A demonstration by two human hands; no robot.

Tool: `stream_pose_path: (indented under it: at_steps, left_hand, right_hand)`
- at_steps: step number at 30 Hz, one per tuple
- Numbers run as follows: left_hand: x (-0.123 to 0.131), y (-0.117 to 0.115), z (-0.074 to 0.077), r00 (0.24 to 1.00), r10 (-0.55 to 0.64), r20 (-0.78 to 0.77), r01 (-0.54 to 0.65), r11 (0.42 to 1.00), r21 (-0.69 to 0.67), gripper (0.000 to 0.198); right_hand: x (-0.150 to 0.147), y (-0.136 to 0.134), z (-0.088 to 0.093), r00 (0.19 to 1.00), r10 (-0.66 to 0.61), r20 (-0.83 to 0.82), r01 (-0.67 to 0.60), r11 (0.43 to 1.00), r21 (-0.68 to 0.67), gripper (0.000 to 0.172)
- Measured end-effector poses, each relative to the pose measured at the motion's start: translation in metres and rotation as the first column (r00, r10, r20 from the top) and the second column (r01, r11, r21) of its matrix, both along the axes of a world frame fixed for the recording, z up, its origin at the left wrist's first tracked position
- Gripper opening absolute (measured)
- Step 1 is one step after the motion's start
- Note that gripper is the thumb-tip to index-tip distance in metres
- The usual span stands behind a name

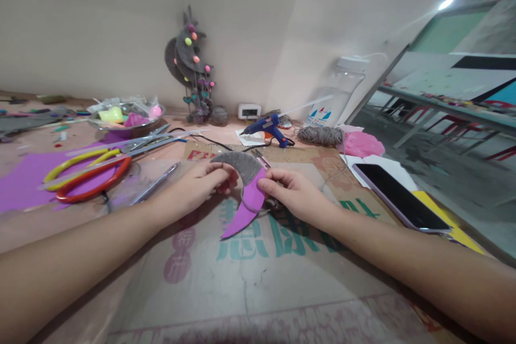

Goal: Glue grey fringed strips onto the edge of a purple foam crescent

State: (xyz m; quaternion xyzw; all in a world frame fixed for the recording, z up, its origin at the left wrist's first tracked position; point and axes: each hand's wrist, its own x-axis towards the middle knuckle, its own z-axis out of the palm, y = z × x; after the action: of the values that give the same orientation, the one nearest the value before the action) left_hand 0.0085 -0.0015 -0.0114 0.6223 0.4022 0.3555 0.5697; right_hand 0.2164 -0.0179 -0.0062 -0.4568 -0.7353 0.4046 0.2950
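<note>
A purple crescent (250,198), its upper half wound with grey yarn (237,164), is tilted above the cardboard. My right hand (292,191) pinches its right edge between thumb and fingers, where the wound part meets the bare purple. My left hand (213,177) is beside the wrapped part, its fingers curled together; what they hold, if anything, is hidden. A loose strand of yarn loops across the purple part and runs toward my right hand. Farther back on the right lies the skein of grey yarn (321,135).
Cardboard (242,285) covers the table. Scissors (92,172), a pen (157,183) and a metal bowl (124,124) are left. A blue glue gun (268,129) and small clock (249,112) stand behind. A phone (403,199) and bottle (336,91) are right; a moon ornament (191,59) leans against the wall.
</note>
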Motion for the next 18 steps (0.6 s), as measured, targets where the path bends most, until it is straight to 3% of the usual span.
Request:
stream_pose_path:
  at_steps: [2,4,7,11,15,18]
  left_hand:
    - [0.001,-0.003,0.002,0.999,-0.032,-0.004,0.032,0.999,-0.018,0.005]
    - [0.0,-0.005,0.002,0.999,-0.045,-0.005,0.045,0.999,-0.004,0.01]
    - [-0.001,-0.004,-0.002,0.999,0.003,-0.048,0.0,0.997,0.071,0.026]
    - [-0.004,0.001,-0.006,0.994,0.088,-0.07,-0.076,0.986,0.151,0.029]
    - [-0.005,0.005,-0.007,0.975,0.18,-0.131,-0.148,0.963,0.224,0.032]
    - [-0.006,0.005,-0.006,0.967,0.185,-0.175,-0.141,0.961,0.238,0.036]
  right_hand:
    - [0.0,0.0,-0.001,1.0,0.007,0.028,-0.007,1.0,0.007,0.032]
    - [-0.001,0.0,-0.002,0.998,0.018,0.057,-0.019,1.0,0.011,0.032]
    - [-0.001,0.001,-0.001,0.995,0.041,0.093,-0.045,0.999,0.032,0.034]
    - [0.003,-0.002,0.01,0.969,0.116,0.218,-0.15,0.977,0.151,0.038]
    - [0.007,-0.01,0.023,0.868,0.218,0.447,-0.339,0.917,0.212,0.022]
    - [0.009,-0.013,0.029,0.847,0.197,0.493,-0.32,0.93,0.178,0.016]
